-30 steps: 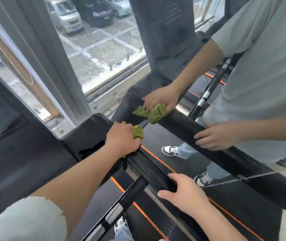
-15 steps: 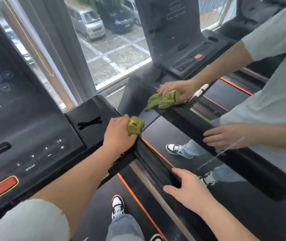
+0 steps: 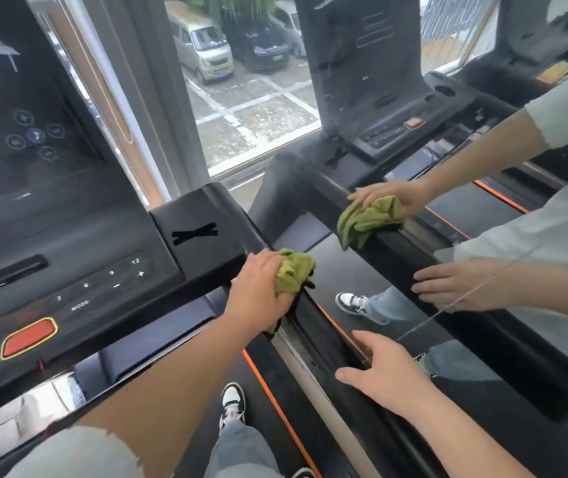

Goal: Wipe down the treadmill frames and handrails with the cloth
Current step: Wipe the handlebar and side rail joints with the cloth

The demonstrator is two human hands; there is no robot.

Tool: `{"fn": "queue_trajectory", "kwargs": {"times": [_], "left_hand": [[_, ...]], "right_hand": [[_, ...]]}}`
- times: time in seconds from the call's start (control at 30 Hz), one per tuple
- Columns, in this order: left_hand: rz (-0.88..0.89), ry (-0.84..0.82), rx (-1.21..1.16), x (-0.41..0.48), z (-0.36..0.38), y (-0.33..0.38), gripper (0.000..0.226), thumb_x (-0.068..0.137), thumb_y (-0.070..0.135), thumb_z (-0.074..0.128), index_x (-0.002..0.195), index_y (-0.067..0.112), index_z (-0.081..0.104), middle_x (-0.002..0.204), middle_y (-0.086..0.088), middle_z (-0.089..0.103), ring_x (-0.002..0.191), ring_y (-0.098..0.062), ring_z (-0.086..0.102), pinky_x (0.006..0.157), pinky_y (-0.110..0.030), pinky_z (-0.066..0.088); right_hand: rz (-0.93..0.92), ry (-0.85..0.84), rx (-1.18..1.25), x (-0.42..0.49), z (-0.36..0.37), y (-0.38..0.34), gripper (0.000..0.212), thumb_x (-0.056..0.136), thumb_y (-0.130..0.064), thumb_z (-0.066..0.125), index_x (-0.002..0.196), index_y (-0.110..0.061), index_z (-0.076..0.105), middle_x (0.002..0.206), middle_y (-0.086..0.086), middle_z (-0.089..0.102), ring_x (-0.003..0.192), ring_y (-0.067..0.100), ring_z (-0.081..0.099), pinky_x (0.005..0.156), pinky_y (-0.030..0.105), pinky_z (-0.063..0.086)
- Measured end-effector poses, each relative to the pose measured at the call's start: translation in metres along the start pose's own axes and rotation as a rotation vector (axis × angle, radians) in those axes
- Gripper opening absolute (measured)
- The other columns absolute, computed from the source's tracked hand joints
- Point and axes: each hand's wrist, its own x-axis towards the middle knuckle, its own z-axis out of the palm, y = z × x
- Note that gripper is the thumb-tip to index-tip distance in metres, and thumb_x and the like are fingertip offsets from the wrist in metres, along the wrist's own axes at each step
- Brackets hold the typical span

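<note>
The left hand [image 3: 262,288] grips a bunched green cloth [image 3: 293,270], fingers curled round it, and presses it onto the front end of the black handrail [image 3: 324,336], just where the rail meets the console [image 3: 69,270]. The right hand [image 3: 386,377] lies open, fingers straight and spread, resting on the same rail nearer the body and holding nothing.

The handrail's long axis runs from the console corner back toward the person, slanting down and to the right in the view. The cloth is wadded into a lump with no clear long axis of its own.

Beyond the rail stands a mirror [image 3: 482,401], which repeats both hands and the cloth. A window [image 3: 251,115] ahead looks onto parked cars, and a red button [image 3: 29,338] sits low on the console.

As for progress, the wipe looks to be at the console end of this one rail. The surface shows no clear line between cleaned and uncleaned parts, so what is done cannot be told. The stretch under the right hand, the far rail and the frames probably remain.
</note>
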Motion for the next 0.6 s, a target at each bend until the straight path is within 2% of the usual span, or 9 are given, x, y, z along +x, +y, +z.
{"fn": "queue_trajectory", "kwargs": {"times": [0.07,0.13,0.2,0.27,0.33,0.4,0.47,0.53,0.6], "left_hand": [[-0.163,0.082,0.022,0.013,0.000,0.003,0.040,0.081,0.035,0.051,0.110,0.012,0.067,0.112,-0.004,0.065,0.109,-0.034,0.058,0.107,-0.040,0.034],[-0.264,0.105,-0.040,0.000,0.009,0.024,0.031,0.083,0.028,0.057,0.109,0.014,0.064,0.115,-0.004,0.061,0.109,-0.031,0.055,0.103,-0.040,0.042],[-0.223,0.053,-0.163,-0.039,0.024,0.051,0.038,0.083,0.026,0.060,0.119,0.015,0.063,0.130,-0.003,0.060,0.122,-0.026,0.054,0.111,-0.032,0.039],[-0.054,-0.073,-0.257,-0.078,0.029,0.075,0.050,0.082,0.031,0.058,0.130,0.020,0.062,0.144,0.004,0.057,0.137,-0.016,0.049,0.118,-0.021,0.031],[-0.021,-0.147,-0.370,-0.093,0.020,0.088,0.045,0.079,0.033,0.059,0.124,0.033,0.066,0.138,0.020,0.059,0.134,-0.003,0.051,0.115,-0.019,0.037],[-0.225,-0.135,-0.536,-0.081,-0.004,0.097,0.025,0.081,0.034,0.060,0.104,0.038,0.068,0.107,0.028,0.068,0.108,0.003,0.064,0.097,-0.022,0.051],[-0.531,-0.056,-0.817,-0.060,-0.023,0.098,0.013,0.083,0.033,0.067,0.094,0.031,0.074,0.089,0.015,0.075,0.090,-0.008,0.070,0.086,-0.031,0.057],[-0.773,-0.097,-1.203,-0.040,-0.041,0.092,0.021,0.086,0.029,0.072,0.104,0.020,0.080,0.102,-0.008,0.080,0.101,-0.027,0.074,0.095,-0.043,0.059],[-0.848,-0.060,-1.470,-0.028,-0.051,0.084,0.028,0.093,0.027,0.070,0.117,0.014,0.076,0.114,-0.016,0.076,0.107,-0.034,0.073,0.100,-0.047,0.057]], "right_hand": [[0.005,-0.005,0.033,0.001,0.001,-0.002,0.095,0.060,-0.067,0.075,0.146,-0.031,0.055,0.142,-0.016,0.058,0.130,0.007,0.056,0.111,0.035,0.046],[0.014,-0.017,0.056,0.004,0.006,-0.001,0.092,0.056,-0.069,0.073,0.139,-0.033,0.059,0.134,-0.018,0.065,0.122,0.002,0.060,0.108,0.035,0.049],[0.017,-0.048,0.093,0.003,0.009,-0.001,0.085,0.055,-0.063,0.078,0.133,-0.032,0.065,0.123,-0.020,0.070,0.114,-0.002,0.064,0.104,0.033,0.051],[0.011,-0.079,0.116,-0.003,0.006,-0.004,0.065,0.053,-0.054,0.085,0.114,-0.033,0.074,0.104,-0.021,0.076,0.098,-0.004,0.068,0.095,0.031,0.055],[0.025,-0.140,0.136,-0.009,-0.001,-0.002,0.052,0.052,-0.044,0.092,0.100,-0.032,0.077,0.093,-0.020,0.077,0.091,-0.004,0.070,0.091,0.030,0.056],[0.017,-0.223,0.131,-0.012,-0.011,0.000,0.052,0.053,-0.037,0.093,0.102,-0.029,0.078,0.096,-0.018,0.078,0.093,-0.001,0.072,0.096,0.032,0.056],[-0.006,-0.273,0.137,-0.011,-0.016,0.001,0.064,0.051,-0.039,0.093,0.112,-0.028,0.076,0.103,-0.016,0.078,0.100,0.003,0.073,0.100,0.038,0.055],[-0.018,-0.228,0.192,-0.006,-0.016,0.004,0.085,0.048,-0.047,0.096,0.126,-0.028,0.070,0.118,-0.016,0.075,0.110,0.003,0.069,0.105,0.039,0.053],[-0.025,-0.142,0.210,-0.004,-0.016,-0.002,0.089,0.052,-0.052,0.094,0.134,-0.028,0.066,0.127,-0.017,0.070,0.117,0.002,0.065,0.106,0.034,0.051]]}}
